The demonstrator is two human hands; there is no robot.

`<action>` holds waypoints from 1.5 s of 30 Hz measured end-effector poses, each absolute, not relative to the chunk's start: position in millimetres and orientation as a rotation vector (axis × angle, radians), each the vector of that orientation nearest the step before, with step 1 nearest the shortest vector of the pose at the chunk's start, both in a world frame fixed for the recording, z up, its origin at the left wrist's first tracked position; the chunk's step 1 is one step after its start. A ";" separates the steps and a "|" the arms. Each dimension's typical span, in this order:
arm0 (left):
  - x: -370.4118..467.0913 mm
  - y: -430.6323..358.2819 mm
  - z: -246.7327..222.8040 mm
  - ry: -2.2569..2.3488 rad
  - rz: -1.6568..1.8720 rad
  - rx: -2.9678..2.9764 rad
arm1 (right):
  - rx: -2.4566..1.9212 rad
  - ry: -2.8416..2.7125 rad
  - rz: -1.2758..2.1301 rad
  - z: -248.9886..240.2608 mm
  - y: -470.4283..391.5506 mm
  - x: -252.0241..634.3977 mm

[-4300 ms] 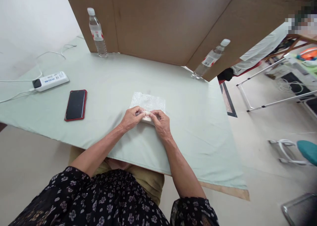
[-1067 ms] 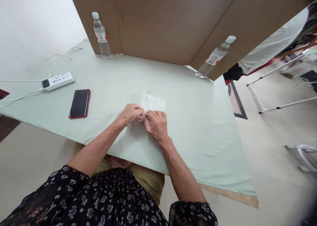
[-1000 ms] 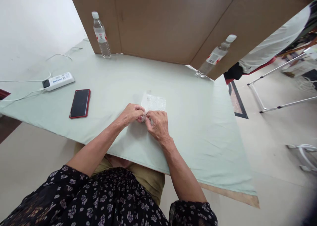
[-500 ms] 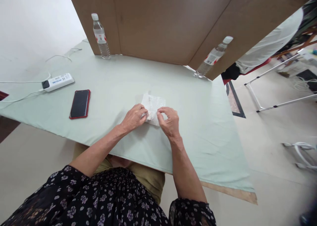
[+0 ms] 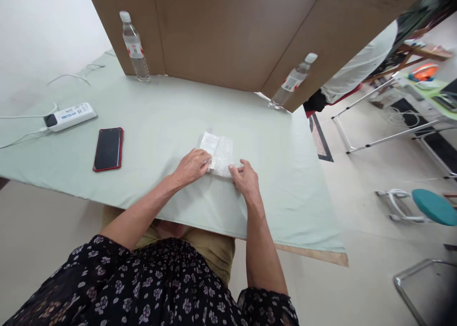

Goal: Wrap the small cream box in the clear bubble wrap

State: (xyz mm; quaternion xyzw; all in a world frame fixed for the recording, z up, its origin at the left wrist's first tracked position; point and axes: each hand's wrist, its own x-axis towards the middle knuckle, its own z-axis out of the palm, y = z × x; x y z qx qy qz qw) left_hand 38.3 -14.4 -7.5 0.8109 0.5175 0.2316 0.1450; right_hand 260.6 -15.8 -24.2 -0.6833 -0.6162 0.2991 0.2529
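Observation:
A small piece of clear bubble wrap (image 5: pixel 224 152) lies on the cloth-covered table in front of me. At its left edge my left hand (image 5: pixel 193 166) is closed, its fingertips pinching the wrap. By those fingertips shows a small pale, crinkled bit (image 5: pixel 213 164), too small to make out. On the other side is my right hand (image 5: pixel 245 177), thumb and index finger apart, with the thumb tip against the lower right edge of the wrap. The undersides of both hands are hidden.
A phone in a red case (image 5: pixel 108 149) and a white power strip (image 5: pixel 71 116) with cables lie to the left. Two water bottles, one left (image 5: pixel 135 50) and one right (image 5: pixel 293 82), stand against a tall cardboard panel (image 5: pixel 228 35). A teal stool (image 5: pixel 433 206) is on the floor at right.
My right thumb and index finger have parted from a pinch and moved slightly lower. The wrap lies flatter and more spread out. My left hand stays at its left side.

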 end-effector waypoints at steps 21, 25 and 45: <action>52.8 -18.8 -1.2 1.706 0.479 2.183 | -1.436 -1.592 0.756 -22.7 -12.7 205.3; 52.9 -20.9 -5.9 1.711 0.553 2.130 | -1.477 -1.686 0.700 -20.4 -12.7 195.2; 45.0 -35.4 -31.9 1.664 1.237 1.422 | -1.279 -2.331 0.634 -7.2 -10.7 206.2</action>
